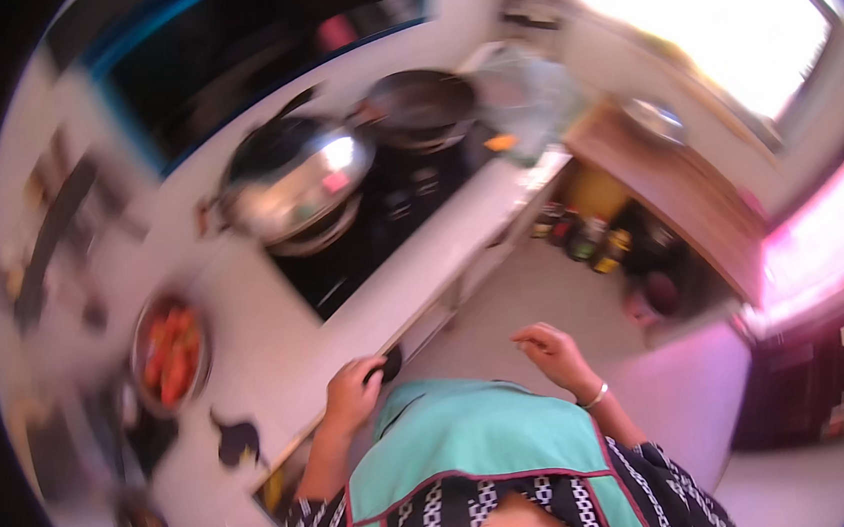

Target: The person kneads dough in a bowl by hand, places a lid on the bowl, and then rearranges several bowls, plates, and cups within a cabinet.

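At the front edge of the white counter [281, 376], my left hand [351, 395] is closed around a small dark rounded object [388, 365]; blur hides its exact kind. My right hand [557, 357] hangs in front of me over the floor, apart from the counter. Its fingers are curled in, and nothing shows in them. On its wrist is a light bangle [596, 396]. Left of my left hand, a dark cat-shaped flat piece [235, 438] lies on the counter. Beyond it stands a metal bowl [202, 368] with red-orange vegetables [171, 354].
A large pan with a shiny domed lid [298, 169] and a dark frying pan [418, 103] stand on the black stove [396, 200]. To the right, a wooden shelf top [670, 176] has several bottles [586, 239] below. Utensils [68, 234] hang at the left wall.
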The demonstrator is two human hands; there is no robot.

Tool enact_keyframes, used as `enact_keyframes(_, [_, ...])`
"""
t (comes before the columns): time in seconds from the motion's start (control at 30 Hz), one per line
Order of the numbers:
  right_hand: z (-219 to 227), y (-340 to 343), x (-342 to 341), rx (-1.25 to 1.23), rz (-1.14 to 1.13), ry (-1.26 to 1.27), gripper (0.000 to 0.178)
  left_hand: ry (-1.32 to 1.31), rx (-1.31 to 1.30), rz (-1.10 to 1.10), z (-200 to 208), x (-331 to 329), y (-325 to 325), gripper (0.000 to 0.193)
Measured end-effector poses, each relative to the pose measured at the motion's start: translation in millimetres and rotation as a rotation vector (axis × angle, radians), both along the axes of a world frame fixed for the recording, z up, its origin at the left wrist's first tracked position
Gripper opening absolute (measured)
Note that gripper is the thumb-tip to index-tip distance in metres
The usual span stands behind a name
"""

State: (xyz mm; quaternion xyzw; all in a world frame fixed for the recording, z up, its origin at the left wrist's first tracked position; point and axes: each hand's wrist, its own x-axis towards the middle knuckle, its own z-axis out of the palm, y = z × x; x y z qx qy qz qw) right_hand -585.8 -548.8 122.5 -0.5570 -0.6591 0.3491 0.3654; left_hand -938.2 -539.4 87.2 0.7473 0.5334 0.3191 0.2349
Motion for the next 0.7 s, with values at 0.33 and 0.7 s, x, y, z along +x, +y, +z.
enact_keyframes(0.33, [5,-69,171,0.029,-0.52,0.12,0.018,-0.099,0.047,-0.502,54,228,85,0.02])
enact_keyframes(0.7, [-18,-41,263,-0.095,-0.805,0.278,0.018,-0.1,0.044,-0.838,24,391,209,0.02])
